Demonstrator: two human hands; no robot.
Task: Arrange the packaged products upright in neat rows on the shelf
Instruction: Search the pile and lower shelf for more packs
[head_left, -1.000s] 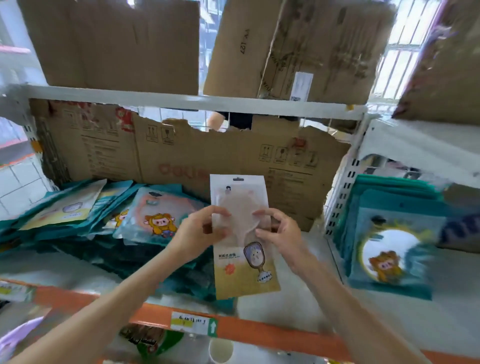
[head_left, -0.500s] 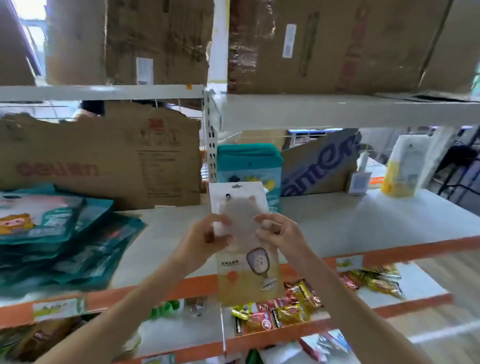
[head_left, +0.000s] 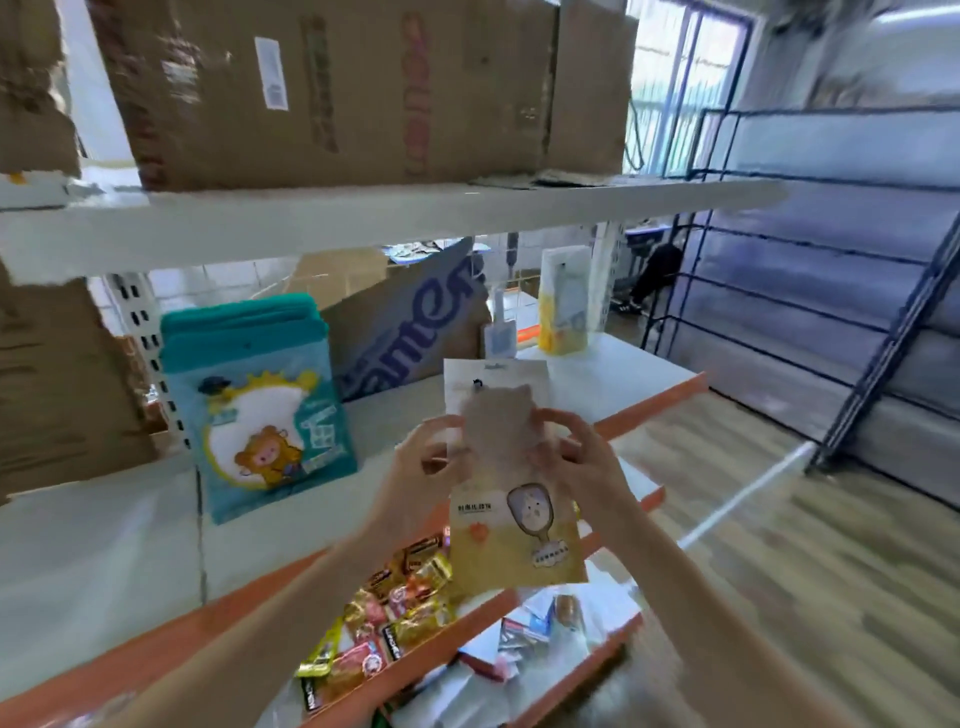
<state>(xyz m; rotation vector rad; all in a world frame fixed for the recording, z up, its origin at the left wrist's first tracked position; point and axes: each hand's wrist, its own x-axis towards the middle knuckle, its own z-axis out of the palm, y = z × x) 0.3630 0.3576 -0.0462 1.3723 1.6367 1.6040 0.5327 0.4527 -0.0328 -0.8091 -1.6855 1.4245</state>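
Both hands hold one flat white-and-yellow packet with a cartoon hand-mirror print (head_left: 511, 483) upright in the air, in front of the white shelf board with an orange front edge (head_left: 613, 384). The left hand (head_left: 423, 470) pinches the packet's left edge and the right hand (head_left: 574, 465) pinches its right edge, fingers curled over its face.

The packet is thin and limp — set down alone on its narrow bottom edge, it will likely flop forward or slide off the orange lip onto the lower shelf of gold snack wrappers (head_left: 410, 597). It needs a back support. The standing stack of teal bear-print packets (head_left: 260, 405) looks steady against the upright, yet a knock from the left forearm could tip it. The single yellow packet standing at the far end (head_left: 563, 304) may be its row-mate — placing elsewhere would break the row.
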